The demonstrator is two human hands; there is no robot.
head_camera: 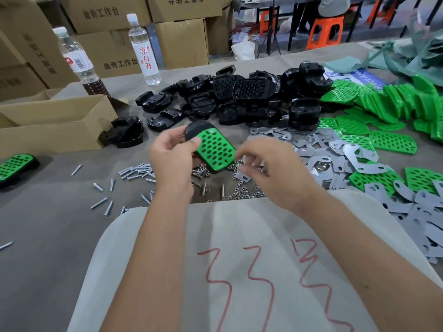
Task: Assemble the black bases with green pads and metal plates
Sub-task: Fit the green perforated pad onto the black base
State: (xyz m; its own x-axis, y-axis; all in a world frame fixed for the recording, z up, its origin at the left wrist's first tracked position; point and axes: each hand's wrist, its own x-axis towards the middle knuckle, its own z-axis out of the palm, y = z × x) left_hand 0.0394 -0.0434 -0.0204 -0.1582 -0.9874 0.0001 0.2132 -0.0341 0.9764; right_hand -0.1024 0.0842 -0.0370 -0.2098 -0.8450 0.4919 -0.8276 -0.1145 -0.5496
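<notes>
The black base [209, 146], its face covered by a green pad [215, 149] full of oval holes, is tilted above the table's [48, 212] near-middle screws [134, 172]. The left hand [171, 159] grips its left edge; the right hand [268, 168], blurred, has curled fingers just beside it, grip unclear.

Right hand [261, 164]: motion-blurred; fingertip contents not discernible. Green-padded base [213, 146] beside it: far-left corner covered by left hand [172, 152] thumb. Second padded base [14, 167], far left of it, cropped by frame edge. Nuts [242, 191] just below: too small to resolve.
</notes>
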